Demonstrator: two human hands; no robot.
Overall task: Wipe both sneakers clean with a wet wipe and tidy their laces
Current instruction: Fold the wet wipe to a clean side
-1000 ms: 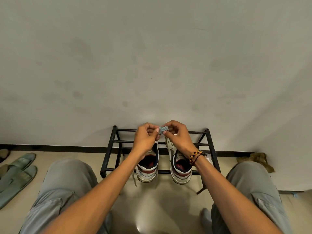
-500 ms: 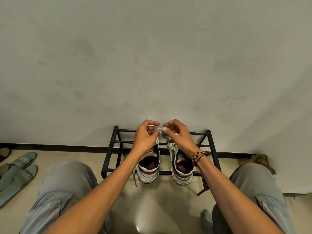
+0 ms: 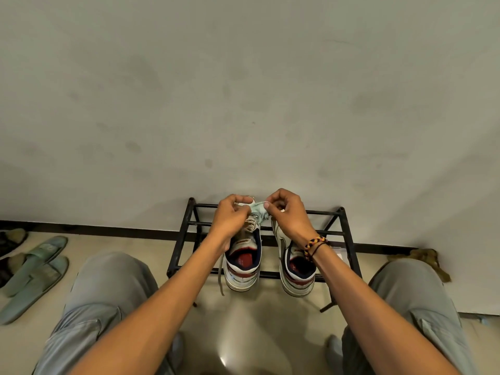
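Both sneakers [image 3: 243,262] on black rack [image 3: 349,247], side by side, heels toward camera, toes toward wall; left hand [image 3: 232,216] and right hand [image 3: 288,212] pinching wet wipe [image 3: 259,211] (crumpled) above toes.

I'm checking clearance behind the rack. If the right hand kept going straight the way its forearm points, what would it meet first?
Probably the wall. The right hand, pinching the wet wipe, points forward over the shoe rack; nothing else shows in between, though depth is unclear.

single head-worn wide-angle view, looking forward and down, near the hands [image 3: 232,215], facing the wall [image 3: 243,90]
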